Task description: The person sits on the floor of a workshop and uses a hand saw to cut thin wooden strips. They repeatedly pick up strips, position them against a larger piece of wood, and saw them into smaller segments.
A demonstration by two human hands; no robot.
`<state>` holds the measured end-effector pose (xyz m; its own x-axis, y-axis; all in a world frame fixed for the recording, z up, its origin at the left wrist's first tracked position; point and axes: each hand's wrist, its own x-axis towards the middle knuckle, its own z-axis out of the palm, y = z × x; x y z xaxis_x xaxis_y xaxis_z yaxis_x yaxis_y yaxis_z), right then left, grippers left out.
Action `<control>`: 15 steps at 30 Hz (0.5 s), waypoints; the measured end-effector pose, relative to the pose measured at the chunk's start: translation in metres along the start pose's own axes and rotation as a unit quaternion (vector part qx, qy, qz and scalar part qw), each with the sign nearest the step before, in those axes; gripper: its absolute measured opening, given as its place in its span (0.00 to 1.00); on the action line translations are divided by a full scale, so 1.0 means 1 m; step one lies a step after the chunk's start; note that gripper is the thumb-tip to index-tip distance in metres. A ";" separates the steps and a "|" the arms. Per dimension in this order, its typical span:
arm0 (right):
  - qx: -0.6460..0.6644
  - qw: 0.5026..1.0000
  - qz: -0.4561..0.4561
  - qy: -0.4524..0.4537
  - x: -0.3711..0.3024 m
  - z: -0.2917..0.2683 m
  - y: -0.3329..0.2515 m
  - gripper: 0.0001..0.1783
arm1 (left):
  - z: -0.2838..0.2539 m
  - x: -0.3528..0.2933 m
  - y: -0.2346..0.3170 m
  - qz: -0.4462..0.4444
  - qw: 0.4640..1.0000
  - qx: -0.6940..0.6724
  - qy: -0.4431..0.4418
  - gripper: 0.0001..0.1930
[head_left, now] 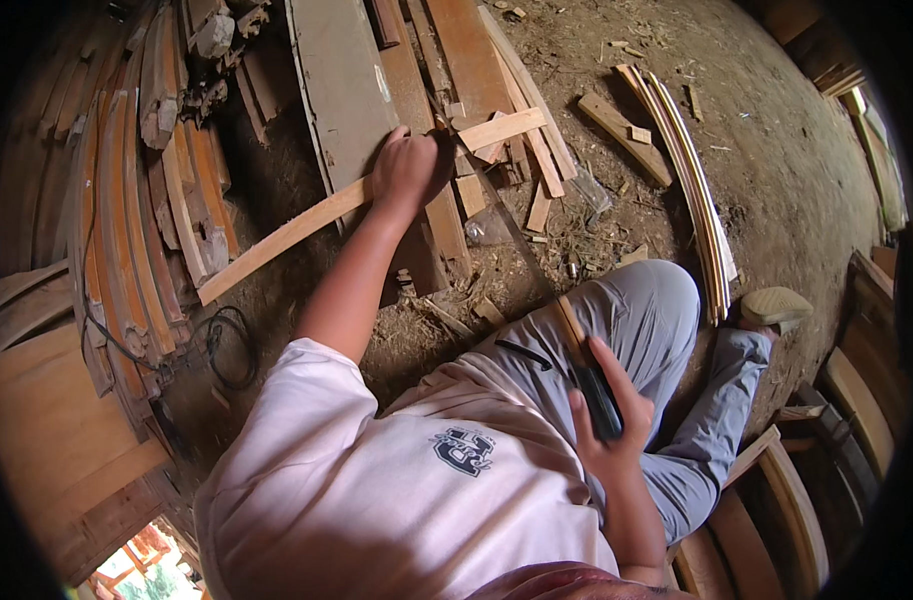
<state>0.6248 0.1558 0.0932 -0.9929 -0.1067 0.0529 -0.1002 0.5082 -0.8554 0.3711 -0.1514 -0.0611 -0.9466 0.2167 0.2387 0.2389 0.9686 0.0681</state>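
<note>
1. The wooden strip (286,242) slants from left of centre to the upper middle of the frame, across the grey board (341,70) and other boards; its short right end juts past the blade of the saw (568,320).
2. The left grip (408,168), upper middle, is curled down around the strip; some fingertips are hidden.
3. The right grip (631,425), lower right of centre, is wrapped about the saw's dark handle; the blade runs up to the strip, just beside the left grip.
4. Cutting seems in hand; the strip's two stretches roughly line up, so it is probably not yet severed; any cut's depth cannot be told.
5. Offcuts (469,193) lie near the blade, upper middle; whether they came from this strip is unclear.
</note>
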 end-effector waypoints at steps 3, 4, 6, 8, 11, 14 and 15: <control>0.003 1.000 0.006 0.009 -0.001 0.000 -0.003 0.31 | 0.008 0.000 0.001 -0.009 1.000 -0.009 0.015 0.10; 0.004 1.000 -0.001 0.016 0.004 0.003 -0.002 0.31 | 0.008 -0.001 0.001 -0.010 1.000 -0.010 0.014 0.10; 0.008 0.999 -0.020 0.030 0.027 0.021 0.008 0.31 | 0.007 -0.001 0.001 -0.012 1.000 -0.009 0.013 0.11; 0.046 0.998 0.015 0.026 0.057 0.043 0.012 0.30 | 0.022 -0.002 -0.009 -0.020 0.999 -0.022 0.036 0.11; 0.092 0.995 0.013 0.046 0.102 0.081 0.020 0.30 | 0.038 -0.003 -0.019 -0.017 0.996 -0.042 0.072 0.13; 0.100 0.994 0.006 0.041 0.112 0.092 0.026 0.31 | 0.009 0.000 0.000 -0.010 0.998 -0.057 0.021 0.14; 0.110 0.993 0.007 0.042 0.110 0.092 0.028 0.31 | -0.001 0.001 0.006 -0.008 0.998 -0.062 0.002 0.14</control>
<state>0.5192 0.0799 0.0280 -0.9968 -0.0250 0.0753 -0.0794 0.3090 -0.9478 0.3714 -0.1457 -0.0596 -0.9493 0.2012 0.2414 0.2497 0.9494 0.1907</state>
